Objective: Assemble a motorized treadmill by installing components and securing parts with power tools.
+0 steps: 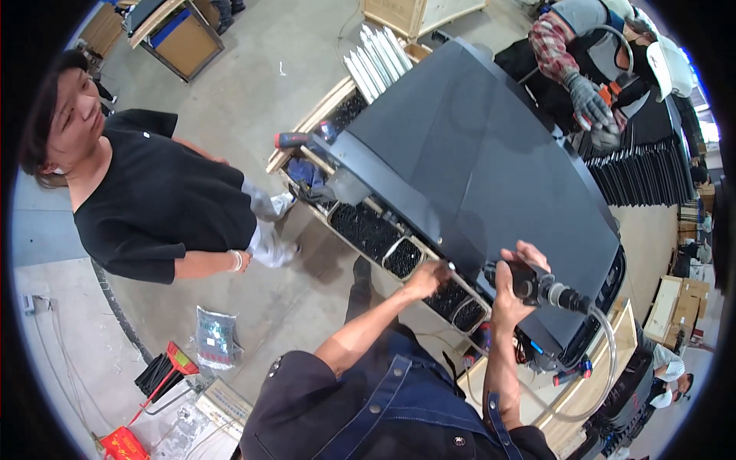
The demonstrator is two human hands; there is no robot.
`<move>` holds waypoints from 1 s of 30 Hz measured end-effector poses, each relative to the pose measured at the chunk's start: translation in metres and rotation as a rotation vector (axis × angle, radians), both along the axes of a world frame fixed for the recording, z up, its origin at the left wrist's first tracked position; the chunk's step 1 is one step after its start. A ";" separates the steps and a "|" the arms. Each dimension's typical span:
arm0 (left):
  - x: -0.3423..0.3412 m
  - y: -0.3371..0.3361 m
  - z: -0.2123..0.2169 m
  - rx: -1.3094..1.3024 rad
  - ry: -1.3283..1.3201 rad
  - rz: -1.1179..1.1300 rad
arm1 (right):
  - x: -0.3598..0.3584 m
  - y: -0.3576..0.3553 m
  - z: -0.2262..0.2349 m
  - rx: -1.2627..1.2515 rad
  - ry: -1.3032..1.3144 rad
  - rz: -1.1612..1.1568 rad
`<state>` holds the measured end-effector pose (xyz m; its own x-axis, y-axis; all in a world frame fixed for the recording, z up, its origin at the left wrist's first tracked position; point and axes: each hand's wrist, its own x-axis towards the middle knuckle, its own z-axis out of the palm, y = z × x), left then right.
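One large dark panel [491, 161] lies tilted across a wooden worktop [326, 107], over trays of small black screws [366, 228]. At its near edge the right hand [512, 285] is wrapped tight around a black pneumatic driver [546, 291] with a clear hose [606, 360]. The left hand [425, 280], fingers bunched, dips into the screws beside the panel's edge.

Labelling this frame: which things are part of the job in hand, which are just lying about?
In use:
right hand gripping black air tool
clear hose on the tool
left hand at the tray of dark screws
large dark panel

Lying about:
white strips
bag on floor
red dustpan
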<state>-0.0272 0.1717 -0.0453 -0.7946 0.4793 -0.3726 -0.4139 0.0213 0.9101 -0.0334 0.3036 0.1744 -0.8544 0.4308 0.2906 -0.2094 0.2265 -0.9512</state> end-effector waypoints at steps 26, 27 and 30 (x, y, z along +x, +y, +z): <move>-0.003 0.033 0.051 0.558 -0.418 -0.059 | 0.034 0.074 0.090 -0.593 0.242 -0.505; -0.002 0.037 0.050 0.614 -0.466 0.008 | 0.056 0.077 0.090 -0.552 0.176 -0.543; -0.001 0.028 0.053 0.571 -0.443 0.092 | 0.137 0.070 0.075 -0.503 0.056 -0.683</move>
<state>-0.0283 0.2001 0.0079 -0.6732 0.6339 -0.3808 -0.7237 -0.4590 0.5154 0.1041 0.3733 0.2496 -0.3499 0.9359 -0.0399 -0.2300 -0.1272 -0.9648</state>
